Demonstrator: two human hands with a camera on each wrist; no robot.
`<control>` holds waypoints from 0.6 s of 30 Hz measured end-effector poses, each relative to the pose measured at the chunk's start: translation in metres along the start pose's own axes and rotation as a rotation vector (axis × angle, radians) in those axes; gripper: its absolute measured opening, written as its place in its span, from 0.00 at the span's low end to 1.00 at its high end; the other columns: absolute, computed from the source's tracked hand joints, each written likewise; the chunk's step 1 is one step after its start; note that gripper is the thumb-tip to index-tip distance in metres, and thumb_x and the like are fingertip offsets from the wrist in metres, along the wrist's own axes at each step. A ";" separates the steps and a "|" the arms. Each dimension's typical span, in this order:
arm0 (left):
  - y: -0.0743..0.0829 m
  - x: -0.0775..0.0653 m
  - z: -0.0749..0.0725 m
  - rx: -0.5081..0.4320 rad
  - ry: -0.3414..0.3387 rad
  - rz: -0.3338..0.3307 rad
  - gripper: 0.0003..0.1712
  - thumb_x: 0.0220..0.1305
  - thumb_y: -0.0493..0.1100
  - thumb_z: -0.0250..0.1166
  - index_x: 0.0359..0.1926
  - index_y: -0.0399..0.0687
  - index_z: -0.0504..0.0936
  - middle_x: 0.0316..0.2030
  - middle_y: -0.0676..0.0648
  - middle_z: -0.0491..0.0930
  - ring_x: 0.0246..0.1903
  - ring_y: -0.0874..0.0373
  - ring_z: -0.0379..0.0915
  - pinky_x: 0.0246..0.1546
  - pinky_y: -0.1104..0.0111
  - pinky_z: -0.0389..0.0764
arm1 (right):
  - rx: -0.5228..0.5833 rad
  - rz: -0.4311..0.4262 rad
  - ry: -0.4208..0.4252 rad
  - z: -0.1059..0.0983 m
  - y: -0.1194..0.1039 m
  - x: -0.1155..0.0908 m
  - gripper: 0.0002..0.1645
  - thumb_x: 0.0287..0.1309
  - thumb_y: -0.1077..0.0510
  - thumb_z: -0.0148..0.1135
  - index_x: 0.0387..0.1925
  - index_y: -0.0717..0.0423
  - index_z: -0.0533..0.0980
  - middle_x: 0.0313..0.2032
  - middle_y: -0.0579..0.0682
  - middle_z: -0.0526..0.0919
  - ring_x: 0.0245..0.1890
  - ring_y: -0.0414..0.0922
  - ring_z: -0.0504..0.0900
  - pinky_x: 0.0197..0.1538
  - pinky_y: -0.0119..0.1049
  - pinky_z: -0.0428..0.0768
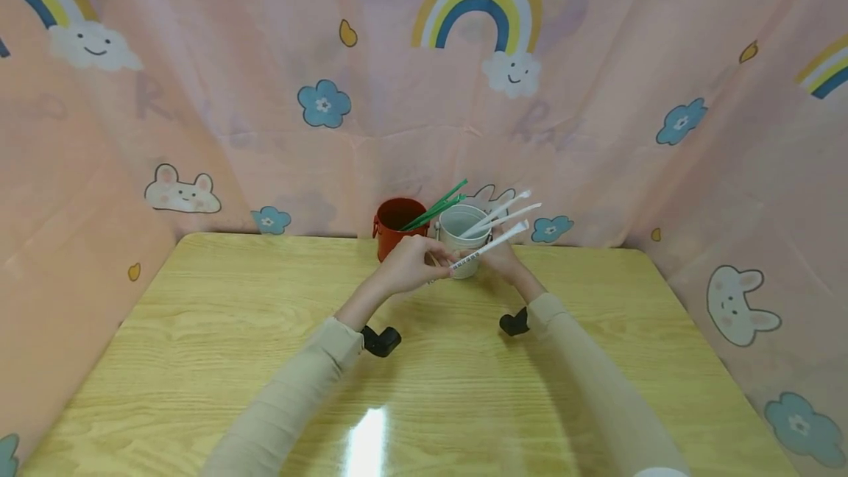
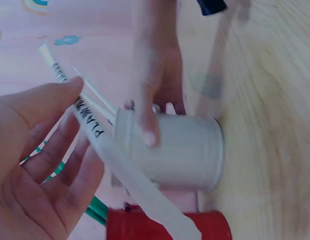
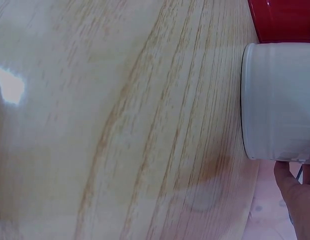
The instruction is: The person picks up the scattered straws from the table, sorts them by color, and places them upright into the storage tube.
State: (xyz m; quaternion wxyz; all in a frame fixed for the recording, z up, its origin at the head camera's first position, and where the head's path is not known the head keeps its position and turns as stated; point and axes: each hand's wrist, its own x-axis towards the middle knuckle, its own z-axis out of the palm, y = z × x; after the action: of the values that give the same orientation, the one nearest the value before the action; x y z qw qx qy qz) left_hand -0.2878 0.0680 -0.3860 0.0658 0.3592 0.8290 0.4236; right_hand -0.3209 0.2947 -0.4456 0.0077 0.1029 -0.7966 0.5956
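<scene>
My left hand (image 1: 412, 265) pinches a paper-wrapped straw (image 1: 495, 242) between thumb and fingers. Black print runs along its white wrapper, and it slants in front of the white bucket (image 2: 180, 150). At that bucket's right side is my right hand (image 1: 506, 260), its thumb along the wall and its other fingers partly hidden behind. The bucket stands upright on the table, with more white wrapped straws (image 1: 501, 213) leaning out of its mouth. Close on its left stands a red bucket (image 1: 389, 235) holding green straws (image 1: 439, 210).
Both buckets stand at the back edge of the wooden table (image 1: 199, 315), right before a pink patterned curtain (image 1: 397, 146). Black pieces of the wrist gear (image 1: 382, 342) hang below each forearm. A bright reflection shows on the tabletop near the front.
</scene>
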 end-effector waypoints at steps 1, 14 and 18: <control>0.003 0.002 0.000 -0.003 0.015 0.011 0.09 0.58 0.40 0.69 0.41 0.46 0.86 0.30 0.50 0.84 0.28 0.61 0.78 0.30 0.75 0.78 | -0.006 0.001 0.002 -0.001 0.003 0.001 0.48 0.50 0.70 0.66 0.69 0.68 0.50 0.64 0.68 0.61 0.63 0.55 0.62 0.68 0.49 0.59; 0.035 0.035 0.002 -0.062 0.214 0.077 0.12 0.60 0.44 0.68 0.45 0.46 0.86 0.33 0.49 0.85 0.28 0.60 0.79 0.28 0.76 0.78 | 0.026 -0.074 -0.010 -0.003 0.021 0.013 0.33 0.51 0.71 0.66 0.58 0.59 0.65 0.52 0.46 0.76 0.56 0.40 0.72 0.58 0.33 0.73; 0.041 0.039 0.004 -0.097 0.325 0.092 0.13 0.60 0.44 0.68 0.46 0.45 0.85 0.33 0.47 0.86 0.27 0.60 0.80 0.27 0.76 0.79 | 0.029 -0.051 -0.008 -0.001 0.021 0.010 0.46 0.51 0.70 0.67 0.68 0.55 0.56 0.67 0.54 0.65 0.67 0.50 0.63 0.69 0.48 0.62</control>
State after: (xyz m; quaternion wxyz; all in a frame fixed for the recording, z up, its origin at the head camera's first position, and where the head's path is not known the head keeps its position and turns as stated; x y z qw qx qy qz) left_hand -0.2923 0.1122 -0.3502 -0.0710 0.3198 0.7901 0.5181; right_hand -0.3344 0.2998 -0.4643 0.0181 0.1259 -0.7849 0.6064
